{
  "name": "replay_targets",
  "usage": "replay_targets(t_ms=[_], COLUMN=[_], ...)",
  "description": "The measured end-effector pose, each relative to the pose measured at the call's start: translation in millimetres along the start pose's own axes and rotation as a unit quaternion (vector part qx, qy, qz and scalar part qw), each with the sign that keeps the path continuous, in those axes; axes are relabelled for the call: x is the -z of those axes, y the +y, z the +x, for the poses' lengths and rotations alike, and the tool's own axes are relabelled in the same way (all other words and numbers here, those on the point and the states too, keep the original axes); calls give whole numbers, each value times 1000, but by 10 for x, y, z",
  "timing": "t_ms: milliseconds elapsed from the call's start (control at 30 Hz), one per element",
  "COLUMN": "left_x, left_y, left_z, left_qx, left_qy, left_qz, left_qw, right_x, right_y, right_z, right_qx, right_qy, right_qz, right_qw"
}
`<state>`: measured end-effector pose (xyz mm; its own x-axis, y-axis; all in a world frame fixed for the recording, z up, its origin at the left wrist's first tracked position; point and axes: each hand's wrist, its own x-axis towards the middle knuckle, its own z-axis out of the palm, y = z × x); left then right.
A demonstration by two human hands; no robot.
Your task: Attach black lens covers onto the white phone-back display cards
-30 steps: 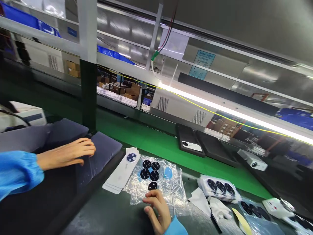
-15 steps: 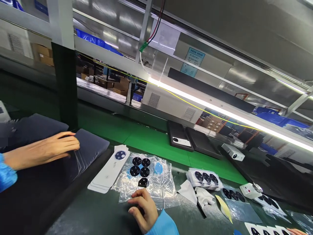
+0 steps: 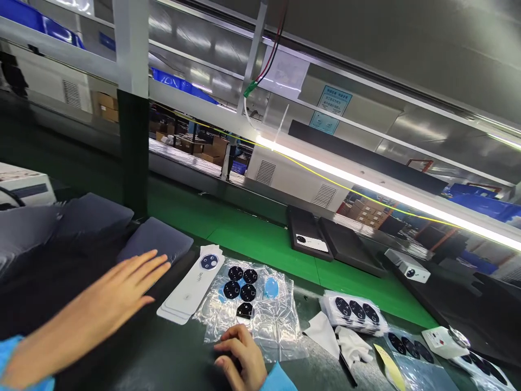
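Note:
My left hand is stretched flat with fingers extended, just in front of a dark grey padded sheet; it holds nothing, and I cannot tell whether it touches the sheet. Lying nearby is a small stack of white phone back panels, the top one with a dark round camera area. My right hand rests by the lower edge of a clear plastic bag, its fingers loosely curled and apart, nothing seen in them. On the bag lie several black round camera lens covers and a blue oval piece.
Black trays stand on the green surface behind, one with a white phone panel. To the right are a wrapped stack of lens covers, white cloths, yellow paper and a white dispenser. A lit tube crosses above.
My left hand has come off the dark padded sheets and moved right and toward me, its fingers straightening. My right hand stays beside the bag. The view has shifted slightly left.

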<state>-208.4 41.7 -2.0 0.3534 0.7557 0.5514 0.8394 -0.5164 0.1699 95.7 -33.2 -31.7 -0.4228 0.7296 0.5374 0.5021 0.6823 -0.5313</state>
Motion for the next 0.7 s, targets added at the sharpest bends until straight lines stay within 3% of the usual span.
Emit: replay_targets(t_ms=[67, 133, 267, 467, 700], left_x=[-165, -307, -409, -466, -512], left_y=[327, 633, 979, 1063, 1002], left_z=[-94, -82, 240, 614, 666], left_qx=[-10, 26, 122, 191, 223], left_qy=[21, 12, -85, -108, -119], left_qz=[27, 34, 64, 88, 61], left_qw=[999, 999, 987, 972, 966], right_x=[11, 29, -12, -245, -58], right_y=[-15, -39, -29, 83, -59], right_z=[4, 5, -25, -99, -56], right_qx=[11, 23, 35, 51, 65], right_qy=[2, 8, 11, 124, 63], right_qz=[-9, -19, -18, -17, -27], right_qw=[1000, 1000, 999, 991, 996])
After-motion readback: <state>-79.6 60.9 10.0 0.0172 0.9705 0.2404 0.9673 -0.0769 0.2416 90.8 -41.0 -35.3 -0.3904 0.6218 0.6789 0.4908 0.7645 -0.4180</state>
